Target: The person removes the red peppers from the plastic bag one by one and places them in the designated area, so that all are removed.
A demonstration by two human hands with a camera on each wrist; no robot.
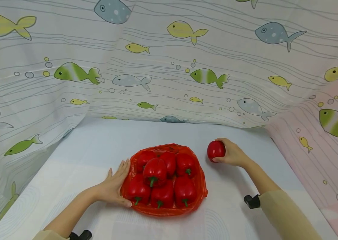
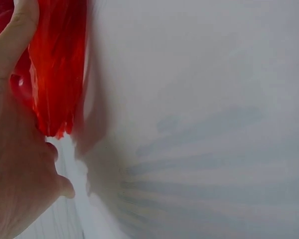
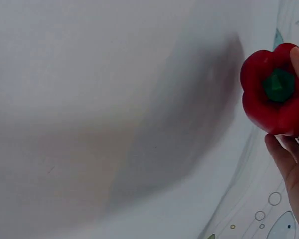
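Note:
Several red bell peppers with green stems fill a red plastic bag (image 1: 203, 195) whose mouth is spread wide on the table; one bell pepper (image 1: 155, 170) lies on top of the others. Against the bag's left side rests my left hand (image 1: 113, 186), its fingers stretched out and its thumb at the near rim. Right of the bag, my right hand (image 1: 231, 154) grips a single red bell pepper (image 1: 216, 150) between thumb and fingers. In the right wrist view that bell pepper (image 3: 259, 107) turns its green stem toward the camera.
A pale table (image 1: 103, 140) carries the bag. Behind it and along both sides hangs a curtain (image 1: 157, 60) printed with fish. Each wrist wears a black strap mount, one at the right sleeve (image 1: 282, 210).

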